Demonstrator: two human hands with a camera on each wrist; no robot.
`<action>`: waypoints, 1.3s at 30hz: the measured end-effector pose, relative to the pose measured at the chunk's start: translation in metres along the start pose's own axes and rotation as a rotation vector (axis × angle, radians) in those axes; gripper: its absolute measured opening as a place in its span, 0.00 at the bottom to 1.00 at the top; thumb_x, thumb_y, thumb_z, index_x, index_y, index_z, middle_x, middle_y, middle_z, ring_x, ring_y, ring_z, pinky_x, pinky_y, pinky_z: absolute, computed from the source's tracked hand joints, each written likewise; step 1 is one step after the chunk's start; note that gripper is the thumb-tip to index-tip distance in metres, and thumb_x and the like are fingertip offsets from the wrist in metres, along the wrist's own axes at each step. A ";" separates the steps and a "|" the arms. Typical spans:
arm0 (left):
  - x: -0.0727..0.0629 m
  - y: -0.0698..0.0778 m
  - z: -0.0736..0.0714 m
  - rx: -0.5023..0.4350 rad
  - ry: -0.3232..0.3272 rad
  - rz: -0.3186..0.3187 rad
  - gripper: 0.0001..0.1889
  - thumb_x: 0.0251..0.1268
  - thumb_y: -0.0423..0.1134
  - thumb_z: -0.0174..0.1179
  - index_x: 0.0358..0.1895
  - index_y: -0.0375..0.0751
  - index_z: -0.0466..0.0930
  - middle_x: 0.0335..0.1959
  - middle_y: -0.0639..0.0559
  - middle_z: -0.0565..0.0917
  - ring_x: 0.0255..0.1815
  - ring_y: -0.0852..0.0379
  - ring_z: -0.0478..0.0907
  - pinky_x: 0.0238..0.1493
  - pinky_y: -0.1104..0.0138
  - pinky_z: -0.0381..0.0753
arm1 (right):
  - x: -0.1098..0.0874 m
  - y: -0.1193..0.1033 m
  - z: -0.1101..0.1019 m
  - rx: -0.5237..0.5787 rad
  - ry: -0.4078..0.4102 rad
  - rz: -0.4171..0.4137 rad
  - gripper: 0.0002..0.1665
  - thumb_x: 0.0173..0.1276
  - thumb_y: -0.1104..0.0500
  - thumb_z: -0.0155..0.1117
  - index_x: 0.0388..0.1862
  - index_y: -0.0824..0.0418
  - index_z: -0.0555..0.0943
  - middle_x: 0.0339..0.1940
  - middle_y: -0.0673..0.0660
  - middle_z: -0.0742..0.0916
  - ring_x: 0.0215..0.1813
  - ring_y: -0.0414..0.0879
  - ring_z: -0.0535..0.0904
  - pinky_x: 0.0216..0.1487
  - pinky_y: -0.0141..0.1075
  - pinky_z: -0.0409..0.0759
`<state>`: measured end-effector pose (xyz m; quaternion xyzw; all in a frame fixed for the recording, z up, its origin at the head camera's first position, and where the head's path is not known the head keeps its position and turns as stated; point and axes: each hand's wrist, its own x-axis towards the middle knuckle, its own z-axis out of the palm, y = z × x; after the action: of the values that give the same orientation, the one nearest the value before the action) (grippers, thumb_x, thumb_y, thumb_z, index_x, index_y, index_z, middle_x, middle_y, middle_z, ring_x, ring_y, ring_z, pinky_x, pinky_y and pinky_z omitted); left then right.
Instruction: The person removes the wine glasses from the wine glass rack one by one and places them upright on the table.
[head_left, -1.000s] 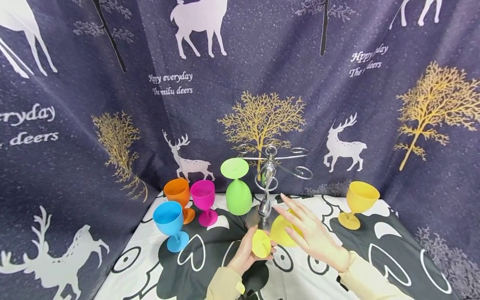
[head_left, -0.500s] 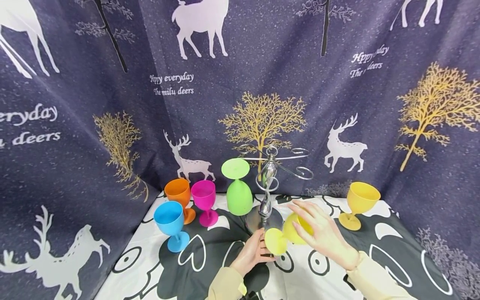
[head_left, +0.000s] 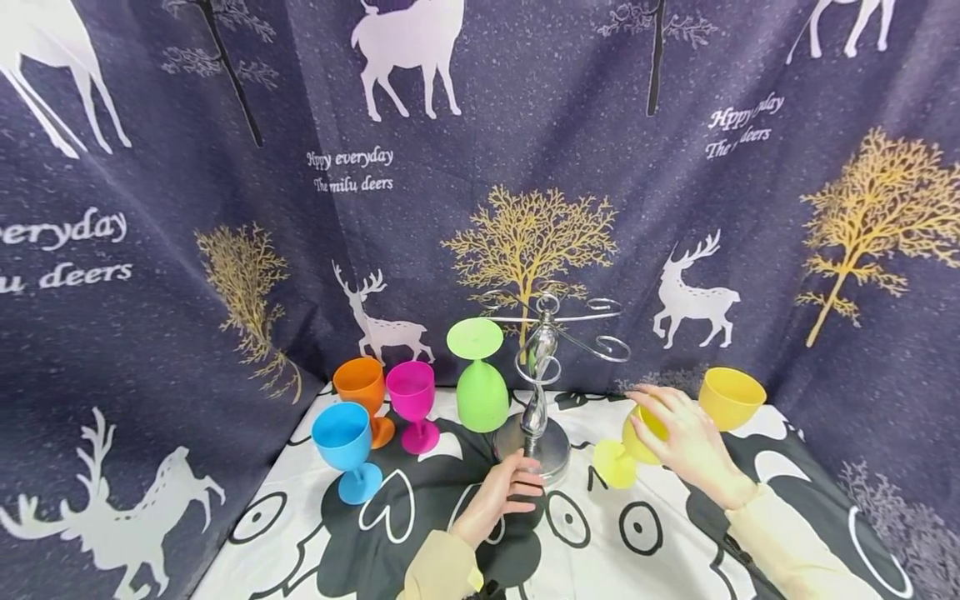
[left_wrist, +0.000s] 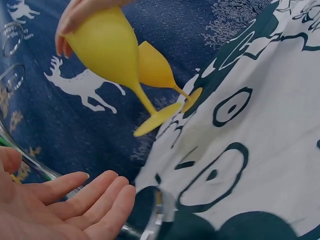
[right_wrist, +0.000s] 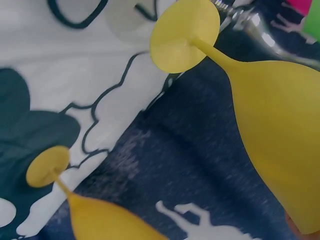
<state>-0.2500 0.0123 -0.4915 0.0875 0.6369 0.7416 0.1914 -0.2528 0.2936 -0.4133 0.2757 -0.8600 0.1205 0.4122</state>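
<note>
My right hand (head_left: 688,440) grips a bright yellow goblet (head_left: 617,465) near its rim. The goblet is tilted, its foot pointing down and to the left, and the left wrist view shows this yellow goblet (left_wrist: 107,50) held above the cloth. Just to its right stands an upright, deeper yellow goblet (head_left: 731,400), partly hidden by my hand. My left hand (head_left: 501,493) holds nothing, its fingers extended beside the round base of a silver metal stand (head_left: 536,412). In the right wrist view the held goblet (right_wrist: 280,120) fills the right side.
A green goblet (head_left: 482,396) hangs or stands upside down left of the stand. Farther left are upright magenta (head_left: 411,392), orange (head_left: 358,383) and blue (head_left: 342,436) goblets. The stand's curled wire arms (head_left: 600,317) reach outward. A dark deer-print curtain (head_left: 420,233) encloses the back and sides.
My right hand has carried the bright yellow goblet to the right, away from the stand. My left hand has let go of it and stays near the stand's base.
</note>
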 end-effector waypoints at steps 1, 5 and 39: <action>0.000 0.003 0.000 0.016 0.004 0.005 0.28 0.70 0.52 0.38 0.51 0.27 0.72 0.39 0.36 0.79 0.42 0.39 0.76 0.37 0.55 0.77 | -0.001 0.004 0.000 -0.005 -0.003 0.006 0.24 0.63 0.46 0.50 0.48 0.60 0.79 0.47 0.59 0.80 0.47 0.56 0.74 0.38 0.51 0.72; 0.000 0.020 0.001 0.062 0.022 0.042 0.27 0.70 0.51 0.39 0.49 0.27 0.73 0.37 0.38 0.79 0.40 0.41 0.76 0.36 0.57 0.77 | -0.002 0.017 -0.002 -0.019 -0.027 0.038 0.21 0.57 0.52 0.58 0.48 0.60 0.80 0.46 0.59 0.79 0.47 0.57 0.73 0.39 0.52 0.71; -0.021 0.123 0.012 0.814 0.329 1.034 0.15 0.68 0.42 0.48 0.52 0.36 0.67 0.44 0.48 0.70 0.41 0.56 0.71 0.38 0.70 0.72 | -0.003 0.058 0.007 -0.074 -0.190 0.241 0.18 0.59 0.54 0.62 0.46 0.60 0.79 0.46 0.60 0.78 0.48 0.59 0.71 0.42 0.54 0.68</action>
<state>-0.2474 0.0002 -0.3666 0.3320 0.7626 0.4425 -0.3354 -0.2885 0.3394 -0.4191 0.1652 -0.9258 0.1105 0.3214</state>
